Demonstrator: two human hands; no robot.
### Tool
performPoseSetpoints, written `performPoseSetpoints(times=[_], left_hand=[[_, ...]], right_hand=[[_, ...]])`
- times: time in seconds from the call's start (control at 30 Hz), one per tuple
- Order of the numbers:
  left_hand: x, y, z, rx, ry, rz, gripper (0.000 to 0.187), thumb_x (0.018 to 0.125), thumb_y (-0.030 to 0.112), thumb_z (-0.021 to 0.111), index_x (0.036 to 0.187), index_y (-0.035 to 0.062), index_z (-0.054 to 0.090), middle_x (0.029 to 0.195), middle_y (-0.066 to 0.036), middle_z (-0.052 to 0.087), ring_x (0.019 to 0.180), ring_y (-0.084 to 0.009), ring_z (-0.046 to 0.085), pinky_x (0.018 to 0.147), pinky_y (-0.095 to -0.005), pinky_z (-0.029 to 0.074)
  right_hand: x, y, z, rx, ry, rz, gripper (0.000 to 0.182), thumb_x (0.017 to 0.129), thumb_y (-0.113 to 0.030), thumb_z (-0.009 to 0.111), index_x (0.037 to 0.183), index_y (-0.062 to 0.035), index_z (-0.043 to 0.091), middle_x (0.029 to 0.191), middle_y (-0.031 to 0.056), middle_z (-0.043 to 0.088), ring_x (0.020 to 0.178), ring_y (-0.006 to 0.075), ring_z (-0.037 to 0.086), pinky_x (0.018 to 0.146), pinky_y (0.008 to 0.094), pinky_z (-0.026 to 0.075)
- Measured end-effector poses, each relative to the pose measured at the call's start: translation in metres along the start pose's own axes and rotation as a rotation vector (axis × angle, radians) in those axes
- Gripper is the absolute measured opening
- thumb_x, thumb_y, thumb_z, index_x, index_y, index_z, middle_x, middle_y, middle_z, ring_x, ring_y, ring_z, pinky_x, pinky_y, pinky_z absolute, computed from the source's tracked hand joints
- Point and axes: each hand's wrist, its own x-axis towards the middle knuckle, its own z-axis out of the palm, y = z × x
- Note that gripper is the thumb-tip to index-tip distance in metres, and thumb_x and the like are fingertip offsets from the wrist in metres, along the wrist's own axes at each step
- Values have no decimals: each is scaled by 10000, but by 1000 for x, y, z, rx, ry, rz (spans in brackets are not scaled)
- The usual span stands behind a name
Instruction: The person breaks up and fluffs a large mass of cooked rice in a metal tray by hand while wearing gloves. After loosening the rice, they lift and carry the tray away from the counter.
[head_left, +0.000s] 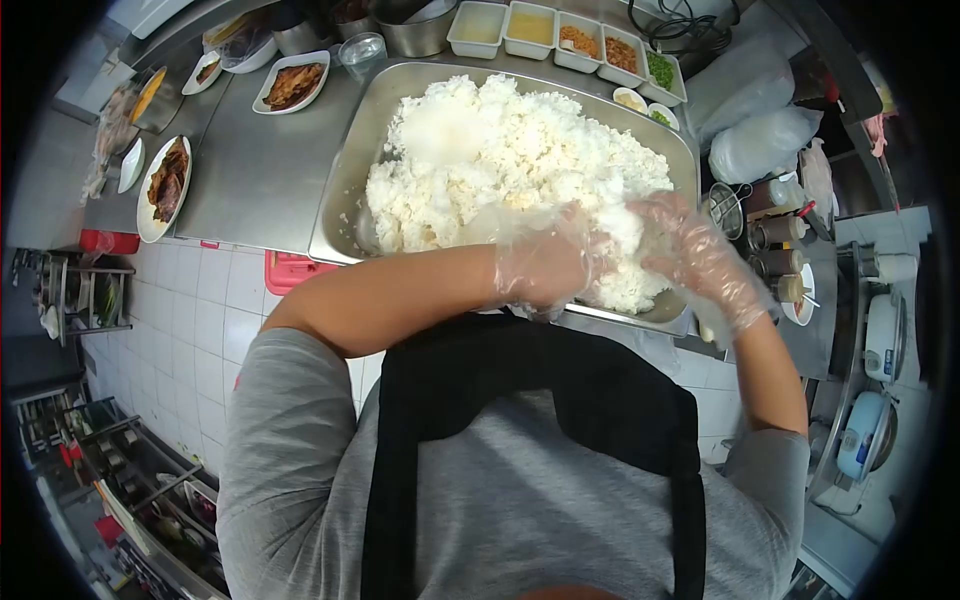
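A large steel tray (345, 190) holds a big mound of cooked white rice (500, 140). Both my hands wear clear plastic gloves and work at the tray's near right corner. My left hand (555, 258) is against the rice, its fingers curled toward a clump and partly hidden by the glove and rice. Facing it from the right, my right hand (700, 255) curls its fingers round the other side of that clump. The glove film is wrinkled and shiny, so the fingertips are hard to make out.
White tubs of liquids, orange-brown bits and chopped greens (660, 72) line the back. Left on the steel counter (250, 165) are plates of browned meat (293, 86). Sauce bottles (780, 232) and a wire strainer (724, 208) stand right of the tray. A red basket (290, 270) sits below.
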Motion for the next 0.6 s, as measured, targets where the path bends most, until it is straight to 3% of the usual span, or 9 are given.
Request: performPoseSetpoints(times=[0.1,0.13,0.2,0.3,0.37,0.43,0.53,0.57,0.6], left_hand=[[-16,-11,-12,-215,-179,-121,418,699,423,718,1071,234,682,1388,-6,463,1322,-316,349,1031,-531,319],[-25,-17,-12,-270,-187,-130,423,698,457,715,1059,237,688,1404,-7,447,1338,-319,329,1035,-530,312],[-50,-42,-5,-326,-42,-50,428,700,519,703,1025,241,697,1409,-10,433,1343,-324,314,1043,-518,305],[-72,-60,-16,-296,-22,-141,446,711,549,695,1026,232,685,1401,-1,430,1334,-329,327,1046,-511,306],[-93,-78,1,-210,96,-206,420,714,458,722,1048,211,659,1376,-31,450,1314,-323,358,1052,-457,332],[-112,-92,-4,-204,81,-288,413,719,403,731,1073,205,647,1371,-48,455,1308,-310,371,1043,-423,359],[-142,-109,2,-222,61,-448,397,725,325,730,1093,208,638,1330,-95,491,1264,-302,426,1023,-389,392],[-150,-116,4,-225,28,-515,405,733,324,722,1109,202,632,1316,-103,504,1244,-304,444,1009,-390,404],[-157,-124,8,-227,-4,-582,414,741,323,714,1125,196,626,1301,-111,517,1225,-306,462,996,-390,416]], right_hand=[[6,-9,33,254,55,152,520,729,-61,741,1210,-150,565,1208,117,480,1040,294,547,886,366,467],[12,-3,50,262,162,49,466,736,-55,731,1173,-143,597,1165,123,499,992,274,569,835,359,484],[28,9,91,522,214,8,449,747,-53,723,1172,-128,601,1171,120,515,999,269,574,851,356,486],[64,-6,102,727,151,109,393,776,-83,705,1158,-100,612,1157,117,552,1008,263,583,880,361,487],[90,-23,99,621,118,26,345,801,-120,691,1138,-84,625,1165,117,571,1022,261,589,909,368,482],[119,-39,78,337,138,-266,301,828,-164,675,1112,-72,641,1198,118,580,1044,259,592,946,373,470],[164,-48,36,461,-255,-175,269,862,-220,644,1094,-85,654,1169,135,614,1056,274,596,960,369,457],[181,-53,16,439,-270,-142,269,882,-265,618,1085,-93,661,1150,123,638,1077,280,594,981,361,441],[199,-36,25,1118,-285,-39,343,917,-302,555,1152,-60,620,1144,134,638,1090,280,587,973,363,445]])
